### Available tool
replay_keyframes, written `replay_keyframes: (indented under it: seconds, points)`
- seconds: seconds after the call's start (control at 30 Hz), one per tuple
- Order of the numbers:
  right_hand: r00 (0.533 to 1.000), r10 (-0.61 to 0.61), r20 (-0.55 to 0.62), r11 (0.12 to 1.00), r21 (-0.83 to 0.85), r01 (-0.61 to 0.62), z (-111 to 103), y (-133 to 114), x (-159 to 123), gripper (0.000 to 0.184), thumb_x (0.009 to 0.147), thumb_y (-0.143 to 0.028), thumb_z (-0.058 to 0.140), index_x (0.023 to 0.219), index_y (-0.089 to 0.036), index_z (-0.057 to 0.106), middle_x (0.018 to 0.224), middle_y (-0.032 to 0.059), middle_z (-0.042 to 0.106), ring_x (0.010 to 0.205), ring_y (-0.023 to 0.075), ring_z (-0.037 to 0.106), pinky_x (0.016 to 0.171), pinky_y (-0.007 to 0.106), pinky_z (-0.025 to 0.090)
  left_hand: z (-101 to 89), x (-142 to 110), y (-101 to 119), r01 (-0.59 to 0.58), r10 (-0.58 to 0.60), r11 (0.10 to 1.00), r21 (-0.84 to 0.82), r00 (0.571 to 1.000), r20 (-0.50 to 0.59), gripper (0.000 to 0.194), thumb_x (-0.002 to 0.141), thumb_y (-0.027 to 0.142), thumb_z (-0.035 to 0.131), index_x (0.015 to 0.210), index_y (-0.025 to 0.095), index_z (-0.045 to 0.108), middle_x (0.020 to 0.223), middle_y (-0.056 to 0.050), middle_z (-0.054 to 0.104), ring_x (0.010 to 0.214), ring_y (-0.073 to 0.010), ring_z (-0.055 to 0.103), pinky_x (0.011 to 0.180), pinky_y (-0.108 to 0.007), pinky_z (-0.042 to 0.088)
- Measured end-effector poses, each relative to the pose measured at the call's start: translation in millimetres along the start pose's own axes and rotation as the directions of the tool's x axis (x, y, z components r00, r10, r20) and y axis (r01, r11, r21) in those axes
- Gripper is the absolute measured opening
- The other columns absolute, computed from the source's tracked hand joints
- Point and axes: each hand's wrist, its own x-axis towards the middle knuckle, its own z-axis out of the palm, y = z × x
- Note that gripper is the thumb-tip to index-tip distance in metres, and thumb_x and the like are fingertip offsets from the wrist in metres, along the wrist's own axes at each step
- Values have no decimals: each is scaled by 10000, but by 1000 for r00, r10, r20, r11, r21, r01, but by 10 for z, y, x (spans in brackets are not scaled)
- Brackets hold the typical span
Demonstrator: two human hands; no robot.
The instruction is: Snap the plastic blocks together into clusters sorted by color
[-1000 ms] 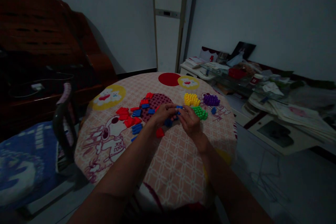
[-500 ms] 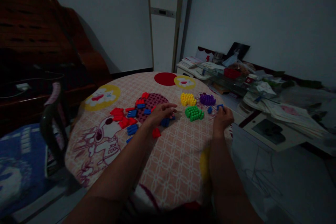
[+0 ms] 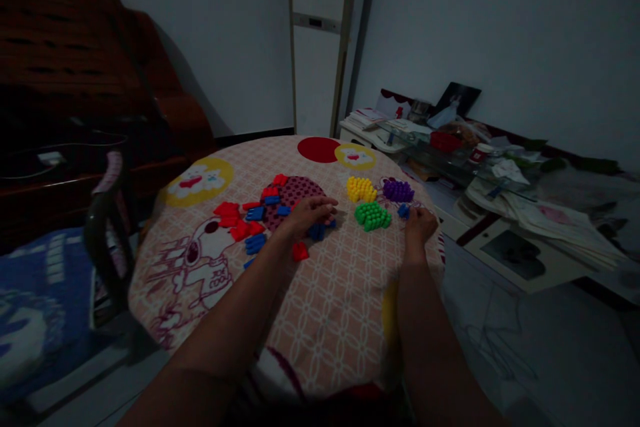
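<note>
My left hand (image 3: pixel 314 215) hovers low over the left-middle of the table with its fingers stretched out to the right. Just under it lie dark blue toy blocks (image 3: pixel 317 232), partly covered by the hand. At the table's right side, my right hand (image 3: pixel 421 225) is closed, fingertips down at the cloth; the blue block in its fingers is mostly hidden. Touching or very near those fingertips is a small blue block (image 3: pixel 403 211). Beside it stand clusters of knobbly pieces: purple (image 3: pixel 399 191), green (image 3: pixel 373 216) and yellow (image 3: pixel 361 189).
Several red blocks (image 3: pixel 229 213) and blue blocks (image 3: pixel 255 244) lie scattered left of my left hand on the patterned tablecloth (image 3: pixel 330 307). A chair (image 3: pixel 103 220) stands at the left. A cluttered cabinet (image 3: pixel 480 213) is close on the right.
My right hand has come down and slightly nearer with the blue block, bringing it beside the other small blue one. My left hand stays nearly in place. The view has shifted slightly.
</note>
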Motion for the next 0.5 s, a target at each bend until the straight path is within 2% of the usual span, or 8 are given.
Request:
replay_keyframes:
  seconds: [0.2, 0.3, 0.43, 0.5]
  points:
    - [999, -19, 30, 1000, 4, 19, -16, -34, 11, 324, 819, -300, 504, 811, -128, 778, 826, 153, 747, 711, 228, 609, 642, 299, 362, -34, 6, 2, -22, 23, 1000, 19, 1000, -16, 333, 753, 316, 755, 1017, 119, 709, 854, -61, 730, 663, -109, 640, 651, -242, 514]
    - [998, -17, 53, 1000, 10, 17, -15, -32, 14, 318, 803, -307, 510, 795, -123, 769, 813, 155, 743, 701, 227, 604, 642, 301, 365, -131, 28, 5, -70, 78, 994, 86, 993, -86, 343, 758, 319, 726, 1035, 117, 709, 857, -62, 738, 655, -122, 634, 650, -258, 520]
    - [1000, 16, 5, 998, 54, -17, -9, -38, 8, 330, 792, -323, 518, 855, -114, 765, 837, 162, 744, 728, 245, 617, 671, 318, 398, -297, 52, 23, -155, 252, 927, 340, 932, -262, 284, 767, 294, 667, 988, 124, 723, 847, -61, 740, 693, -154, 638, 677, -274, 517]
    - [997, 51, -52, 994, 96, -46, -19, -59, -1, 343, 797, -328, 514, 896, -109, 759, 871, 172, 746, 759, 257, 629, 701, 333, 421, -343, 42, 48, -131, 309, 845, 518, 911, -274, 227, 769, 261, 642, 924, 125, 737, 820, -57, 736, 713, -165, 640, 683, -268, 499]
